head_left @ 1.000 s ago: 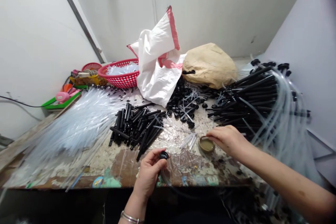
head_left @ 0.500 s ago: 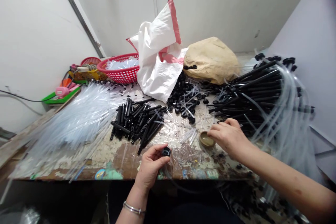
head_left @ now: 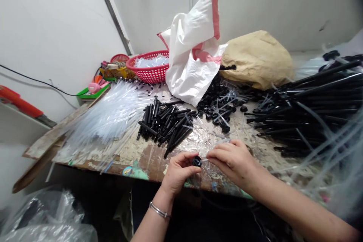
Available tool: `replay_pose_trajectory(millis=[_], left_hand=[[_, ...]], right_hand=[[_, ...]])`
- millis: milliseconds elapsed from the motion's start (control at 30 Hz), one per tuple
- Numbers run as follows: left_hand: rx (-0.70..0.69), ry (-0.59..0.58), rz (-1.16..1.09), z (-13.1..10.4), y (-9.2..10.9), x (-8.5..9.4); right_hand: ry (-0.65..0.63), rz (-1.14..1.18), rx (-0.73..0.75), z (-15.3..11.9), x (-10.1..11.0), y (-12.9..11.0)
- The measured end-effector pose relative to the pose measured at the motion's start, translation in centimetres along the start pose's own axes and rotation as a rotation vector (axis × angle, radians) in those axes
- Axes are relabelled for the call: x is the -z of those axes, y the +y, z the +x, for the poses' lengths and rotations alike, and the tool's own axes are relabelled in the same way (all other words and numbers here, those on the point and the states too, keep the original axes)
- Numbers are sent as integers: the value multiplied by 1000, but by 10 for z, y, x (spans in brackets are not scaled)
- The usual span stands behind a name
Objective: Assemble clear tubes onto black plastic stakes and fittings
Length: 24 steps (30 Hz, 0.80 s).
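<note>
Near the table's front edge, my left hand [head_left: 179, 172] pinches a round black cap [head_left: 196, 161] between thumb and fingers. My right hand [head_left: 231, 159] is closed on a thin clear tube [head_left: 205, 160], whose end meets or nearly meets the cap. A small round dish [head_left: 249, 150] shows partly behind my right hand. Beyond my hands lie a heap of short black tubes [head_left: 166, 123] and scattered black caps [head_left: 225, 126] mixed with thin clear pieces.
Long clear tubes [head_left: 104, 117] cover the table's left side. Long black tubes [head_left: 312, 102] fill the right. A red basket [head_left: 149, 72], a white sack [head_left: 193, 60], a tan bag [head_left: 256, 60] and a green tray [head_left: 93, 91] stand behind. Plastic bags [head_left: 48, 215] lie below left.
My right hand has moved from the small dish to beside the cap and now holds a thin clear tube. The view has turned left, shifting the table's contents rightward.
</note>
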<state>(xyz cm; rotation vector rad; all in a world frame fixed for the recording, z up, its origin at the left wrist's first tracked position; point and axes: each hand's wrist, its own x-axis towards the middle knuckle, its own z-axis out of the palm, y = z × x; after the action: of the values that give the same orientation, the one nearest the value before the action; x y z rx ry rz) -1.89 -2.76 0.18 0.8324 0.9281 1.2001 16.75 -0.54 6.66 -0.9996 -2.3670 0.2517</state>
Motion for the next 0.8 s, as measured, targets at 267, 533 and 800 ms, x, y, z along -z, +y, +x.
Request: replay_pose_trajectory(millis=[267, 533, 800], left_hand=[[12, -35, -11, -1, 1, 0], [14, -30, 31, 0, 1, 1], [40, -34, 15, 0, -2, 3]], right_hand=[[19, -58, 52, 2, 0, -3], [24, -135, 84, 4, -5, -6], [-17, -160, 172, 17, -9, -13]])
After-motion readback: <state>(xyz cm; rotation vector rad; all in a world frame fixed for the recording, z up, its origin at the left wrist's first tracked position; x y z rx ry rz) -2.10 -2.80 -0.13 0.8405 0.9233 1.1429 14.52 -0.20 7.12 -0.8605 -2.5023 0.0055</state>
